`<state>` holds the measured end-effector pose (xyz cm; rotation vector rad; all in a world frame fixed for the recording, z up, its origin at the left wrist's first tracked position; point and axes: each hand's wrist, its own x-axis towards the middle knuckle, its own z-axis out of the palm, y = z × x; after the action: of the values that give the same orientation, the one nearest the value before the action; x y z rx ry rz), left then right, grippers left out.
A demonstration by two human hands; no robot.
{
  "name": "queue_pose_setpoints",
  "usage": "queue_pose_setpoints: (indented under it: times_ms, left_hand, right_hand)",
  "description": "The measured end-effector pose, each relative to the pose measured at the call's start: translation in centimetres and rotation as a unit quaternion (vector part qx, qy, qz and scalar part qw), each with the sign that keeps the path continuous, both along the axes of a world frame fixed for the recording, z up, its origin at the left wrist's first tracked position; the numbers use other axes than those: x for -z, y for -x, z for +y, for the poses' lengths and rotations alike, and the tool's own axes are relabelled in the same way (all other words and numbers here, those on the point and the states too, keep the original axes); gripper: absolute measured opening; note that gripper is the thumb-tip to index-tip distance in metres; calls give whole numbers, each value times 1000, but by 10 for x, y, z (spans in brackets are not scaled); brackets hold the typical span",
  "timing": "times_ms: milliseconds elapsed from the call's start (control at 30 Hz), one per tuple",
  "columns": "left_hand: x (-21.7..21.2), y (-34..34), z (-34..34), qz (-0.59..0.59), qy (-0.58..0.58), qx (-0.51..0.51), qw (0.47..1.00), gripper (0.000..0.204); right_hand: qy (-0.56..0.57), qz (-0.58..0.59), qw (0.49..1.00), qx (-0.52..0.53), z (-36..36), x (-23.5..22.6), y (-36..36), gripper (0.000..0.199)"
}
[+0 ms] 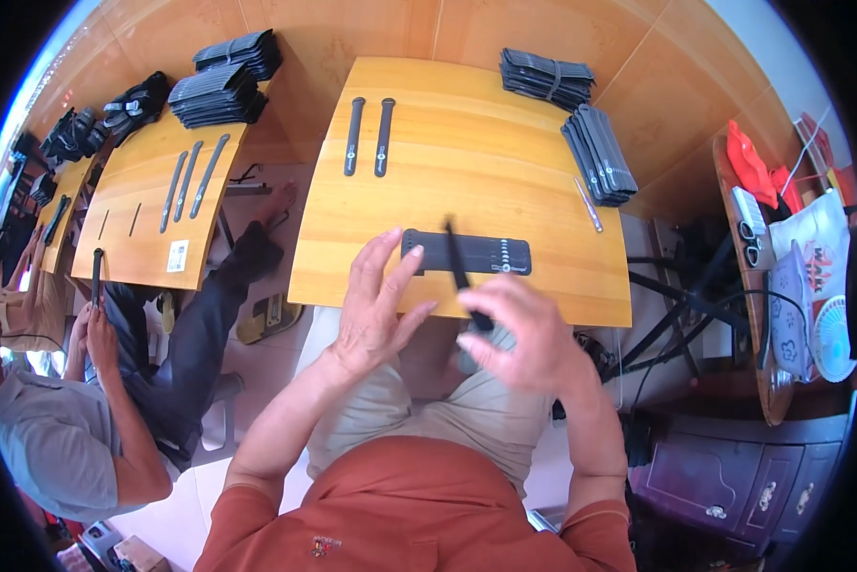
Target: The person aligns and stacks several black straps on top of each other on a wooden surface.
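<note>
We are pinching a thin black strap (462,276) in our right hand (533,334), fingers pressed on its lower end while it is rising toward the frame's centre. Our left hand (376,305) is hovering, fingers spread, just left of it. The strap looks light, bendy and rubbery, best held near one end. Behind it, a black card (467,254) is lying on the tabletop (467,162).
</note>
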<state>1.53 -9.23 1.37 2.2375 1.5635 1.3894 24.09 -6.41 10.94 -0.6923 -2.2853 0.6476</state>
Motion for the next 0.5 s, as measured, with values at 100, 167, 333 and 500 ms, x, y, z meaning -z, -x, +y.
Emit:
queue_pose_setpoints:
  times_ms: [100, 167, 333, 500]
  left_hand:
    - [-15, -6, -5, -11, -14, 85, 996, 47]
    - [-8, -6, -14, -49, 34, 116, 991, 38]
    - [-12, -2, -32, -168, 234, 169, 943, 14]
    - [-14, 8, -34, -342, 412, 131, 834, 16]
  right_hand:
    - [22, 34, 997, -62, -26, -5, -6, 31]
    - [16, 76, 996, -38, -26, -7, -9, 26]
    - [62, 152, 982, 94, -19, 10, -27, 16]
    - [236, 265, 913, 203, -24, 49, -34, 15]
